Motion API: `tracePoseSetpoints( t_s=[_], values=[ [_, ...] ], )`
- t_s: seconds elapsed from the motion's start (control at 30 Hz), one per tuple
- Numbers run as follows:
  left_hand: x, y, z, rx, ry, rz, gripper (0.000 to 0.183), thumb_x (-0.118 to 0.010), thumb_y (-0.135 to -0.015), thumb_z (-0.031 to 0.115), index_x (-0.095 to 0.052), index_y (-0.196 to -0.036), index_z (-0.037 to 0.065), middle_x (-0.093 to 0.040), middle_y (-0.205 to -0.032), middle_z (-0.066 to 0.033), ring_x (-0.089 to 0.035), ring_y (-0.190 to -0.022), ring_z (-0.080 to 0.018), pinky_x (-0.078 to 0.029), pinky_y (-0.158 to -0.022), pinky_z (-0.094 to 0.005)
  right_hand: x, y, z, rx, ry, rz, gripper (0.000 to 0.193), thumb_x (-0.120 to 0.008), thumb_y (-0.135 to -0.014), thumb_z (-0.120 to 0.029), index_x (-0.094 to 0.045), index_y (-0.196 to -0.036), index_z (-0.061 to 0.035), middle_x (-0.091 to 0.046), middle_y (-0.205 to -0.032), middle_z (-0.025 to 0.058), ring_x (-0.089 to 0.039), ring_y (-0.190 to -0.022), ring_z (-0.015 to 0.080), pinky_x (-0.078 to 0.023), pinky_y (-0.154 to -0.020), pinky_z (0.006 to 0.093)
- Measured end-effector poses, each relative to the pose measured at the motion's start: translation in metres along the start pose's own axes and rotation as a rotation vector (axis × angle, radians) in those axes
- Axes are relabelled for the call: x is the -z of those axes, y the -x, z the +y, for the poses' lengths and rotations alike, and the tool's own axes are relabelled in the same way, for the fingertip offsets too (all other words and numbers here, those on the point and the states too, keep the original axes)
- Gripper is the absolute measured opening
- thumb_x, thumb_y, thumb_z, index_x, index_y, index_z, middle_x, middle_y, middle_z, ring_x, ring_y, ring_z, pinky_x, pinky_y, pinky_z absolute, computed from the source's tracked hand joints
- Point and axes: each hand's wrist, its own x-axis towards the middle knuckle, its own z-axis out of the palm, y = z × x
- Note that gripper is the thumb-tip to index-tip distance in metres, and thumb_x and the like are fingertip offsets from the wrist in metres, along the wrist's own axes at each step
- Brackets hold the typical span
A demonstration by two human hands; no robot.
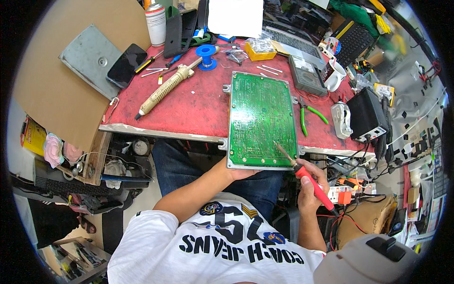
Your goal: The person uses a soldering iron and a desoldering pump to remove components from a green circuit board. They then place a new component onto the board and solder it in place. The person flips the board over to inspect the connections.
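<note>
A green circuit board (262,118) in a metal frame with mounting tabs rests over the table's front edge, its near end jutting toward me. My left hand (243,172) holds that near end from below; the board hides most of its fingers. In my right hand (310,183) is a red-handled soldering iron (323,195), gripped like a pen. Its pointed metal tip reaches over the board's lower right part; whether it touches cannot be made out. Green-handled cutters (309,117) lie right of the board. Blue solder spool (206,57) and beige desoldering tool (165,91) are at the left.
A red-topped table (189,113) carries an analog meter (307,75), a white mug (335,75), a black box-shaped unit (366,116) and a phone (126,65). A laptop (295,45) stands at the back beside a yellow box (260,49). Cables hang below the right edge.
</note>
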Motion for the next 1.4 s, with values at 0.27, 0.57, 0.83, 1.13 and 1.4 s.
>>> tracePoseSetpoints(
  t_s=[0.27, 0.57, 0.83, 1.13, 1.4],
  values=[
    [0.006, 0.0, -0.001, -0.027, -0.05, 0.155, 0.043, -0.042, -0.099, 0.033, -0.052, -0.13, 0.004, -0.057, -0.128, -0.0172, -0.058, -0.115, -0.0304, -0.045, -0.104, -0.0462, -0.003, -0.004, -0.004, 0.033, 0.12, -0.031, 0.027, -0.061, -0.083, -0.007, -0.062, -0.107, 0.0033, -0.063, -0.11, 0.0222, -0.061, -0.101, 0.028, -0.048, -0.089, 0.0379],
    [0.004, 0.001, -0.002, -0.012, -0.008, 0.143, 0.043, -0.042, -0.099, 0.033, -0.052, -0.129, 0.002, -0.058, -0.127, -0.0182, -0.058, -0.115, -0.0306, -0.045, -0.103, -0.0465, -0.003, -0.004, -0.001, 0.054, 0.148, -0.053, 0.027, -0.062, -0.082, -0.009, -0.063, -0.106, 0.0033, -0.063, -0.109, 0.0212, -0.061, -0.098, 0.0268, -0.049, -0.085, 0.0364],
    [0.004, 0.004, -0.005, -0.041, 0.07, 0.094, 0.041, -0.044, -0.099, 0.032, -0.054, -0.125, 0.003, -0.059, -0.124, -0.0163, -0.059, -0.112, -0.0297, -0.046, -0.102, -0.0469, -0.003, -0.004, -0.004, 0.015, 0.128, -0.058, 0.027, -0.06, -0.083, -0.009, -0.062, -0.107, 0.0029, -0.061, -0.111, 0.022, -0.061, -0.096, 0.0252, -0.049, -0.082, 0.0339],
    [-0.009, 0.006, -0.011, -0.062, 0.044, 0.232, 0.034, -0.044, -0.097, 0.03, -0.058, -0.117, 0.006, -0.063, -0.116, -0.0124, -0.062, -0.105, -0.0275, -0.051, -0.096, -0.0424, -0.003, -0.002, -0.003, -0.005, 0.13, -0.058, 0.027, -0.059, -0.085, -0.011, -0.061, -0.109, 0.0022, -0.061, -0.112, 0.022, -0.06, -0.096, 0.025, -0.049, -0.082, 0.0333],
    [0.009, 0.006, -0.015, -0.059, 0.08, 0.228, 0.033, -0.045, -0.097, 0.03, -0.059, -0.117, 0.008, -0.064, -0.115, -0.012, -0.062, -0.105, -0.0275, -0.051, -0.095, -0.0433, -0.002, -0.002, -0.001, 0.024, 0.183, -0.071, 0.031, -0.058, -0.089, -0.019, -0.059, -0.111, 0.004, -0.06, -0.113, 0.02, -0.06, -0.088, 0.0205, -0.05, -0.079, 0.0316]
  ],
)
